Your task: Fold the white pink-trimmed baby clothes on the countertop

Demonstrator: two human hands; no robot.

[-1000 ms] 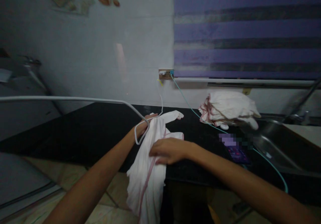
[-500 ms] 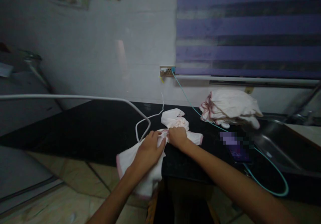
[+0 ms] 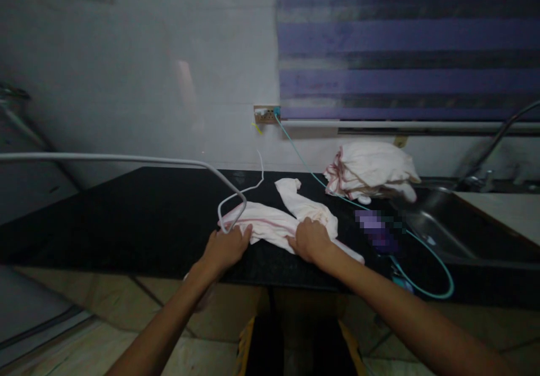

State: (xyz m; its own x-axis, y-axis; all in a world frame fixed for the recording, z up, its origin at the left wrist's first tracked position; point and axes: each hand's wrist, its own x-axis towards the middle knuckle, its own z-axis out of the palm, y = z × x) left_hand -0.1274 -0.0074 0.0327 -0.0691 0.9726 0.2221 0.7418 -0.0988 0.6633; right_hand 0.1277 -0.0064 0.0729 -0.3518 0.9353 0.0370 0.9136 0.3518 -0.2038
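A small white garment with pink trim point(image 3: 274, 221) lies spread on the black countertop point(image 3: 126, 213). My left hand point(image 3: 225, 247) grips its near-left edge. My right hand point(image 3: 310, 240) presses and pinches the cloth near its middle-right, just below a folded-up sleeve part. Both hands sit close to the counter's front edge. A white cable point(image 3: 230, 196) loops on the counter right beside the garment's left end.
A stack of folded white cloths point(image 3: 371, 168) rests at the back right. A phone point(image 3: 377, 232) with a teal cable point(image 3: 422, 252) lies right of the garment. A steel sink point(image 3: 439, 224) and tap are at far right. A wall socket point(image 3: 265, 114) sits above.
The garment hung off the counter edge in my hands a second ago. It now lies flat on the counter, pulled out sideways, with my hands moved apart on it.
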